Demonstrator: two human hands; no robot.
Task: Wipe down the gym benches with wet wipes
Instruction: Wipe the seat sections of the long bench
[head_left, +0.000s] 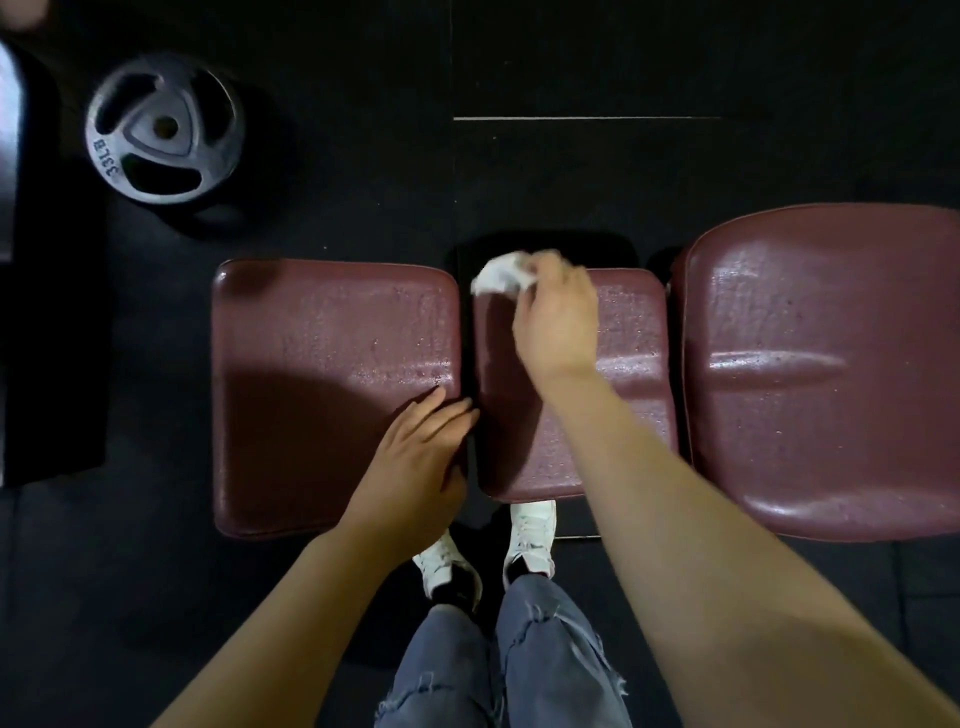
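A gym bench with three maroon pads runs across the view: the left pad (322, 364), the narrow middle pad (634, 338) and the large right pad (831, 374). All three shine wet in patches. My right hand (558, 317) holds a crumpled white wet wipe (498, 275) at the far left corner of the middle pad. My left hand (421, 462) lies flat, fingers together, on the near right edge of the left pad, beside the gap between the pads.
A dark 33 LB weight plate (163, 127) lies on the black rubber floor at the far left. A dark piece of equipment (47, 312) fills the left edge. My white shoes (530, 535) and jeans stand right under the bench's near edge.
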